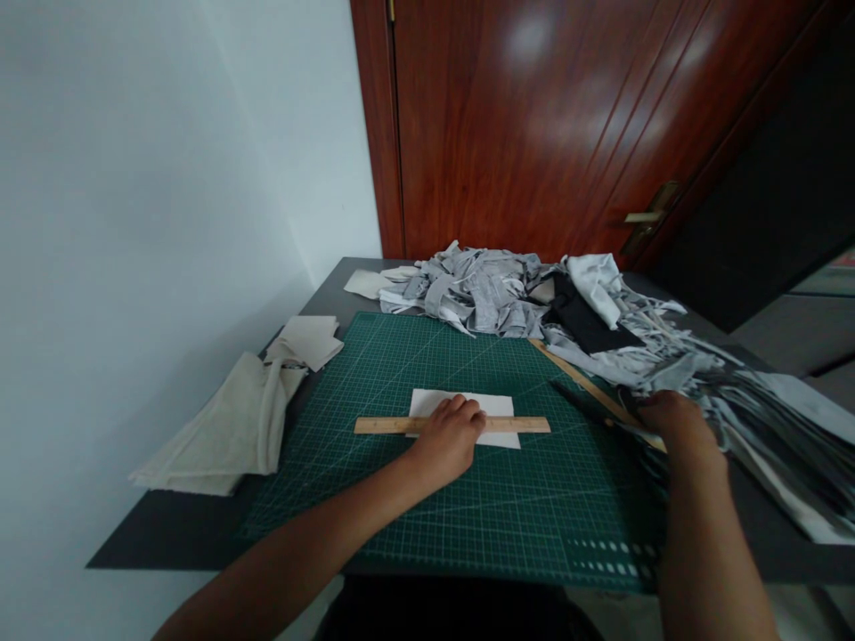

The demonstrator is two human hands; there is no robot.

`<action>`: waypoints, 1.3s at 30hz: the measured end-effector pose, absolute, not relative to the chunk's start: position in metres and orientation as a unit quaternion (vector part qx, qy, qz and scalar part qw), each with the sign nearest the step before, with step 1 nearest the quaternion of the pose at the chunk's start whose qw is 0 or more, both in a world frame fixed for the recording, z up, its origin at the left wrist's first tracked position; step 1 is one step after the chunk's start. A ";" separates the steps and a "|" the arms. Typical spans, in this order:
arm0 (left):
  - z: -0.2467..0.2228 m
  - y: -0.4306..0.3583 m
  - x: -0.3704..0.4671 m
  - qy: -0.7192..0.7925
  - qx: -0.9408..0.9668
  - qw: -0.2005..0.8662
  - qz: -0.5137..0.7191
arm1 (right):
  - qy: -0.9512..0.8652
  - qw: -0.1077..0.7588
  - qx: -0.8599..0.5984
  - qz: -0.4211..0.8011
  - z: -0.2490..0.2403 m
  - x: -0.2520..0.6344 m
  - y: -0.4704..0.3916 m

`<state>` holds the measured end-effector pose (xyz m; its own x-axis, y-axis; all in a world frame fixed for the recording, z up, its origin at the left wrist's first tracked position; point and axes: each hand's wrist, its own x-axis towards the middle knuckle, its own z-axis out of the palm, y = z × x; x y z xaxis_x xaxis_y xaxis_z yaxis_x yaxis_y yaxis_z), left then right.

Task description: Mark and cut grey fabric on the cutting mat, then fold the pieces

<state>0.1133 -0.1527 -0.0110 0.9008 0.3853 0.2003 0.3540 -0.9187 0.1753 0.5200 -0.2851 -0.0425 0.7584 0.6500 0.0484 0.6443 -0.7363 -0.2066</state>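
Observation:
Across a white fabric piece (500, 407) lies a wooden ruler (384, 425), roughly level from left to right. My left hand (449, 436) holds the ruler down near its middle, fingers curled over it. Both rest on the green cutting mat (481, 516). At the mat's right side, my right hand (671, 423) is bent downward by the handle end of dark scissors (580, 402). Its fingertips are hidden, so I cannot tell whether they grip the handles. A second wooden strip (574, 372) runs slantwise behind the scissors toward that hand.
Grey fabric strips (477, 289) are heaped at the back. A black cloth (584, 316) and more strips (788, 445) spread along the right. Folded cream fabric (231, 427) lies at the left by the wall. A wooden door (508, 125) stands behind the table.

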 end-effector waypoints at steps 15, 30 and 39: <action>-0.009 -0.146 0.113 0.174 0.970 0.093 0.143 | -0.516 0.536 -0.661 0.099 -0.014 0.384 -0.202; -0.005 -0.144 0.114 0.176 0.966 0.116 0.147 | -0.388 0.522 -0.598 0.468 -0.018 0.372 -0.161; -0.007 -0.140 0.114 0.161 0.969 0.121 0.145 | -0.527 0.429 -0.589 0.437 -0.005 0.356 -0.175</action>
